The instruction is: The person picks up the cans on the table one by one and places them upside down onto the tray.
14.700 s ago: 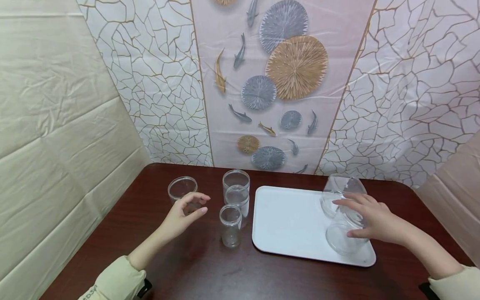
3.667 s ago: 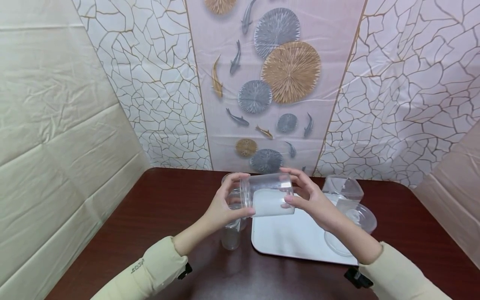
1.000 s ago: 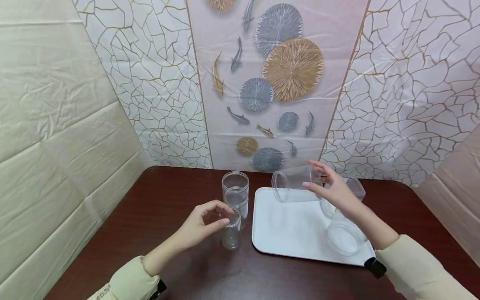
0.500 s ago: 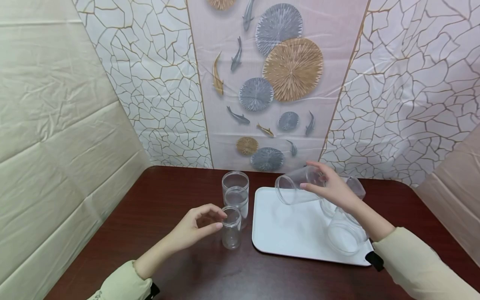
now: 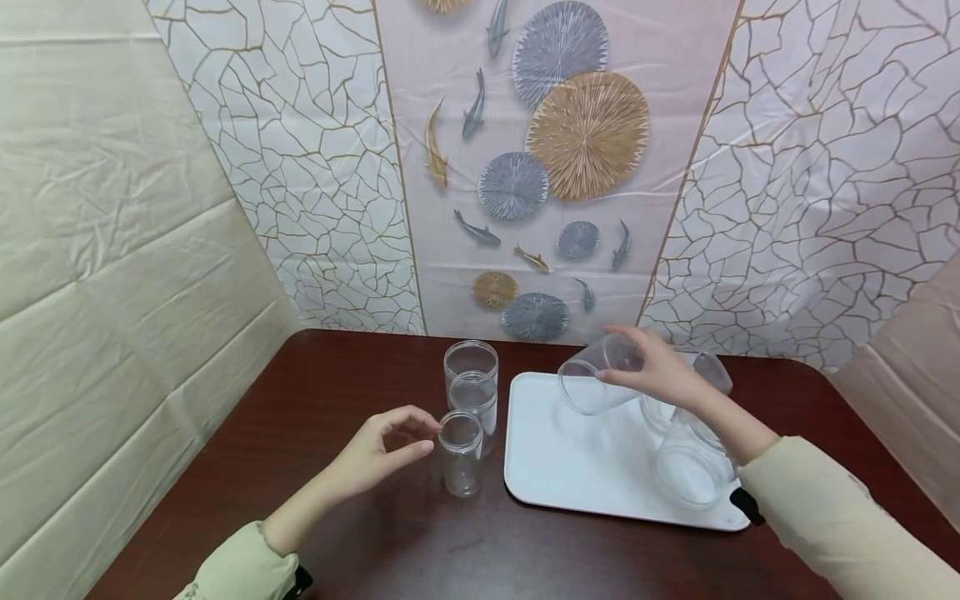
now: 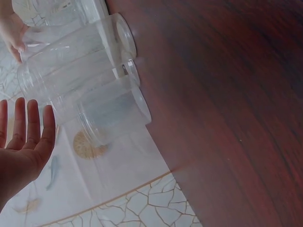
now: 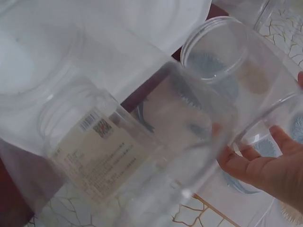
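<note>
My right hand (image 5: 656,367) grips a clear jar (image 5: 592,383) near its base and holds it tilted above the white tray (image 5: 555,467), mouth down and to the left. In the right wrist view its fingers (image 7: 246,165) curl at the jar's base. My left hand (image 5: 382,450) hovers just left of a small clear jar (image 5: 462,467), fingers bent loosely and holding nothing; the left wrist view shows its fingers (image 6: 33,123) apart from the jars. Behind the small jar stand a medium jar (image 5: 476,400) and a wider one (image 5: 471,354), all upright.
Several clear containers crowd the tray's right side, among them a jar (image 5: 690,479) with its round end toward me and a squarish one (image 5: 712,373) at the back. One carries a printed label (image 7: 97,151). A patterned cloth (image 5: 510,283) hangs behind the dark table (image 5: 360,375).
A jar has gone from the table's left side since the first frame. Lately the jar in my right hand has shifted slightly right and tipped further mouth-down; my left hand has drawn back left from the small jar.
</note>
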Demonstrator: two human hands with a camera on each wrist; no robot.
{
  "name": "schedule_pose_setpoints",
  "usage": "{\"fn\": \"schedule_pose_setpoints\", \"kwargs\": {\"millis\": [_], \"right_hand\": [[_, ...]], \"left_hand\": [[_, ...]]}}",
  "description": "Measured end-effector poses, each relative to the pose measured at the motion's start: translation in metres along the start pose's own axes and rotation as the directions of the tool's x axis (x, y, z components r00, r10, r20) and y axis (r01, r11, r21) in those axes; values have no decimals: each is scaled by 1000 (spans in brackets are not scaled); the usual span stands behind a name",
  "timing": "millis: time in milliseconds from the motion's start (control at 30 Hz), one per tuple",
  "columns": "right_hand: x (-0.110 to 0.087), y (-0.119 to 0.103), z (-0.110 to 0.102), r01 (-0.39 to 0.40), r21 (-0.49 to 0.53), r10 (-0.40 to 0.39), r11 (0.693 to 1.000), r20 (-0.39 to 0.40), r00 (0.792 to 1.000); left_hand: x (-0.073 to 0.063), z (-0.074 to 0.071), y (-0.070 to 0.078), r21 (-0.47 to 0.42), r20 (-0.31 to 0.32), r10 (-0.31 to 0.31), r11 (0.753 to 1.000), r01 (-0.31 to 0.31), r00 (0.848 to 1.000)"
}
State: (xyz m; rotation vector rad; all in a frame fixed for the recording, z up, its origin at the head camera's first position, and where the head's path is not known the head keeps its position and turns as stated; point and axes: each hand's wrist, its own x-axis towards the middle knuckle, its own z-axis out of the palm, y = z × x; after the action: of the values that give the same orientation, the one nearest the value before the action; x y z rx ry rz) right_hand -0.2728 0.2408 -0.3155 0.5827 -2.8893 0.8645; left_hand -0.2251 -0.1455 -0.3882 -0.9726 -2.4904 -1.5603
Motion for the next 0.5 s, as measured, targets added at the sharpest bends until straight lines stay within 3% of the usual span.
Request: {"fn": "schedule_pose_setpoints", "kwargs": {"millis": [367,500], "right_hand": [[17,0,-1,81,-164,-74,983,52,996],[25,3,2,76,-237,-53,968,101,993]], "left_hand": [[-6,-5,-3,13,7,-23,1000,23,1000],[-7,-7,-2,19,15,-16,1000,16,1000]]}}
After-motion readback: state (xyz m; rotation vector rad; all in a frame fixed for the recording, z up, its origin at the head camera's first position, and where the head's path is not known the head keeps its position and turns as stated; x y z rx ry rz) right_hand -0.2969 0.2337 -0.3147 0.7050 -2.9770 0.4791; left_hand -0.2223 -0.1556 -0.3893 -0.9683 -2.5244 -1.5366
